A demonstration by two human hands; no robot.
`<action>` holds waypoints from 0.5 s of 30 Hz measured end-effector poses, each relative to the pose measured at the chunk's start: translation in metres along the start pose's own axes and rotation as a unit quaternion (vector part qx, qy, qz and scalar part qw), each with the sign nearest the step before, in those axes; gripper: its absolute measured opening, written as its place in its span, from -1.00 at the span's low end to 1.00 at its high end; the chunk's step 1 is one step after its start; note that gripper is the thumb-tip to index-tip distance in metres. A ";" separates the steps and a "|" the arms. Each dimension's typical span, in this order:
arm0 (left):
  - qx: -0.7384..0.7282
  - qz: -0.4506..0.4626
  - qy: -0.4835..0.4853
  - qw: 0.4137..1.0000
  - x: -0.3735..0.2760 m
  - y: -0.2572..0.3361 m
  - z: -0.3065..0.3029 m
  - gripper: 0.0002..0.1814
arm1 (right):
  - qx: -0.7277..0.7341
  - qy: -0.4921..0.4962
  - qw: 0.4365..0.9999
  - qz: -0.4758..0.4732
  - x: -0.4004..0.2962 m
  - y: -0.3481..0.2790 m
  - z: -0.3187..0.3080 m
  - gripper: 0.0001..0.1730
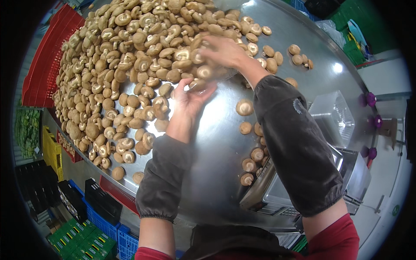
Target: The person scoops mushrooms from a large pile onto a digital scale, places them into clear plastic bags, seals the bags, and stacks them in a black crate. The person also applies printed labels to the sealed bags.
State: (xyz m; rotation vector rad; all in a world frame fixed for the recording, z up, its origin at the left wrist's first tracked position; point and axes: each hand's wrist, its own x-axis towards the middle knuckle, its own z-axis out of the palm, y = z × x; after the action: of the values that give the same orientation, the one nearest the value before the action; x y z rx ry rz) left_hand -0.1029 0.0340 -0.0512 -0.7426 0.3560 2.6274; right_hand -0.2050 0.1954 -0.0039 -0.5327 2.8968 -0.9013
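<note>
Brown shiitake mushrooms [143, 63] lie in a large heap on a round-edged stainless steel table [214, 139]. My left hand [190, 99] is palm up at the near side of the heap. It supports what looks like a clear plastic tray [229, 75], its outline blurred, with a few mushrooms [204, 71] in it. Above that tray my right hand [224, 50] reaches in from the right, fingers curled and smeared by motion. Its fingertips touch a blurred mushroom [197, 56]; whether they grip it cannot be made out.
Clear plastic trays [333, 118] stand nested at the right. Below them, a tabletop scale [276, 191] is partly behind my right forearm. Loose mushrooms [244, 107] lie beside it. A red crate [48, 61] borders the heap at left; green crates [83, 239] stand below the table.
</note>
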 end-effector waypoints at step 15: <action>0.092 0.007 -0.092 0.992 -0.118 -0.049 -0.062 -0.32 | 0.060 0.009 0.985 -0.162 -0.234 -0.061 -0.070 -0.43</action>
State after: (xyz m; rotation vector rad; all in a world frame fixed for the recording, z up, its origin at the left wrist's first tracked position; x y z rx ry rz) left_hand 0.0387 0.0222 -0.0444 -0.4369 0.5417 2.6056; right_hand 0.0226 0.2666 0.0780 -1.0091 2.7933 -1.1136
